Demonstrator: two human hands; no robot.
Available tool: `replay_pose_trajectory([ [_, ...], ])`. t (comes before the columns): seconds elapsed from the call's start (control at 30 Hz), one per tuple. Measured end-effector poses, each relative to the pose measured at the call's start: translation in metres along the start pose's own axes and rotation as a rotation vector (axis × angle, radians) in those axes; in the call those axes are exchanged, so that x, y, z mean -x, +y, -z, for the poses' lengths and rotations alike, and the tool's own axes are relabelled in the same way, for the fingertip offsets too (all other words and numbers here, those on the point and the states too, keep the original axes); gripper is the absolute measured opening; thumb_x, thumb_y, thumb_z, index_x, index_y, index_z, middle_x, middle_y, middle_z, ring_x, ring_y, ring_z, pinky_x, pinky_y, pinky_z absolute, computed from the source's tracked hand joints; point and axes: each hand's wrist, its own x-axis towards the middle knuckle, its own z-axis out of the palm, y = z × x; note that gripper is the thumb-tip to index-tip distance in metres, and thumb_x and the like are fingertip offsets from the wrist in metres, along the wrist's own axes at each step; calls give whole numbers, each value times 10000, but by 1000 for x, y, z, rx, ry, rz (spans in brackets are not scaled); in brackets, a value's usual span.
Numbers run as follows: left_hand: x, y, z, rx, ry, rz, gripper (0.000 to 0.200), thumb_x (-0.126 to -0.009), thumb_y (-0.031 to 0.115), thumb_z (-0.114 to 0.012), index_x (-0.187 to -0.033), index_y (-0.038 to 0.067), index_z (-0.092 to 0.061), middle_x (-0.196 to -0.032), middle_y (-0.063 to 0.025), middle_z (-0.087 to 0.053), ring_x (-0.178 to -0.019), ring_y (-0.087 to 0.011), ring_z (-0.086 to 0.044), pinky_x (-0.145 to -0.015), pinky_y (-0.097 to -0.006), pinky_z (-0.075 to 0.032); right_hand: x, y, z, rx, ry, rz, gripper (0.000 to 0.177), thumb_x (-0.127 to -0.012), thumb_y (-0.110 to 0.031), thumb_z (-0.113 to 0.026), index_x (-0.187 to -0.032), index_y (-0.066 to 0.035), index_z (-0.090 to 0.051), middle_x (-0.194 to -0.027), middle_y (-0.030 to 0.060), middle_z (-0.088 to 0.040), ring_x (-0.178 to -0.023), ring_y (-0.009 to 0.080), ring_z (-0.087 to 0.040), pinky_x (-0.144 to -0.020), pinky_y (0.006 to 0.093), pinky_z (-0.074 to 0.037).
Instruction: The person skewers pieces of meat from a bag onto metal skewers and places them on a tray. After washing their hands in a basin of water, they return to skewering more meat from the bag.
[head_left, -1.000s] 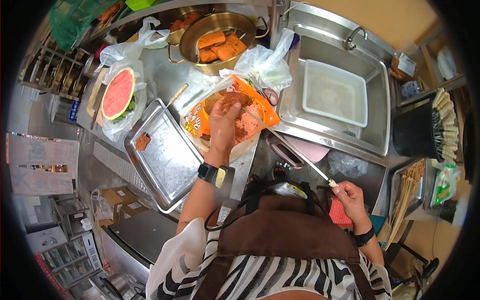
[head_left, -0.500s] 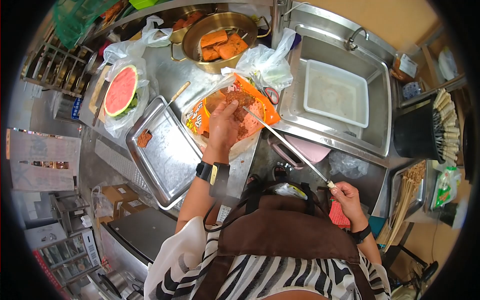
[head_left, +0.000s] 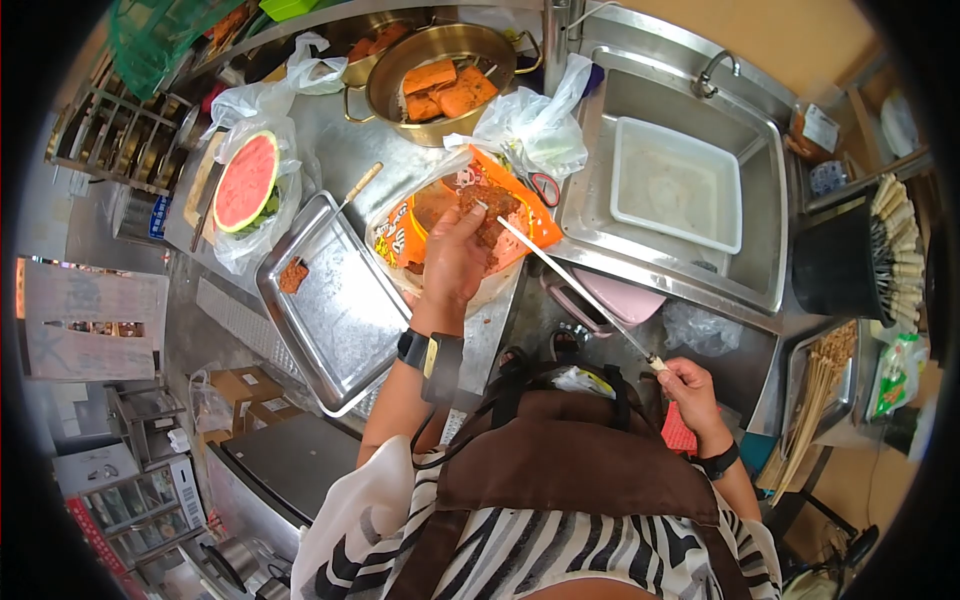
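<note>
My left hand pinches a flat piece of reddish, seasoned meat over an orange printed bag. More red-brown marinated pieces lie in and around that bag. My right hand is closed round the short wooden handle of a long metal skewer, which slants up and left. Its tip ends right at the lower edge of the meat. Left of the bag is a shallow metal tray holding one small meat piece. Another wooden-handled skewer rests on the tray's upper rim.
A brass pot with orange blocks stands at the back. Beside it are plastic bags and red-handled scissors. A cut watermelon sits at left. At right are a sink with a white tub and a black bucket of skewers.
The skewer tip has shifted slightly right and down, from beside my left fingertips to the meat's lower edge. The whole view has shifted a little. Both hands keep their hold.
</note>
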Motion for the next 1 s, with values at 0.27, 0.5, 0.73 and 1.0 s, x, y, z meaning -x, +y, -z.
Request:
replay_pose_trajectory([
  [0.27, -6, 2, 7, -2, -8, -34, 324, -883, -15, -501, -1206, -26, -469, -1126, -125, -586, -1028, -213, -580, -919, -332, -465, 3, -6, 1, -45, 10, -14, 115, -885, -151, -615, -895, -36, -605, -675, -33, -539, -597, 37, -464, -544, 191, -385],
  [0.5, 1, 3, -1, -49, 3, -36, 351, -871, -45, -503, -1219, -24, -460, -1128, -132, -586, -988, -226, -605, -854, -343, -517, 6, -11, 3, -10, 30, -9, 94, -879, -131, -621, -881, -37, -613, -672, -42, -530, -580, 31, -437, -522, 185, -360],
  [0.73, 2, -7, 3, -157, 46, -57, 333, -871, -51, -512, -1200, -1, -497, -1133, -120, -588, -1000, -219, -603, -861, -325, -518, 11, -31, -3, 3, 36, -16, 86, -875, -118, -626, -877, -33, -611, -667, -47, -514, -562, 19, -395, -492, 186, -310],
  [1.0, 3, -9, 7, -164, 58, -106, 420, -874, -51, -516, -1284, 7, -443, -1170, -99, -569, -1029, -194, -581, -877, -306, -504, 7, -32, -11, -1, 46, 9, 81, -877, -111, -622, -853, -37, -599, -655, -53, -502, -561, 17, -385, -491, 185, -304],
])
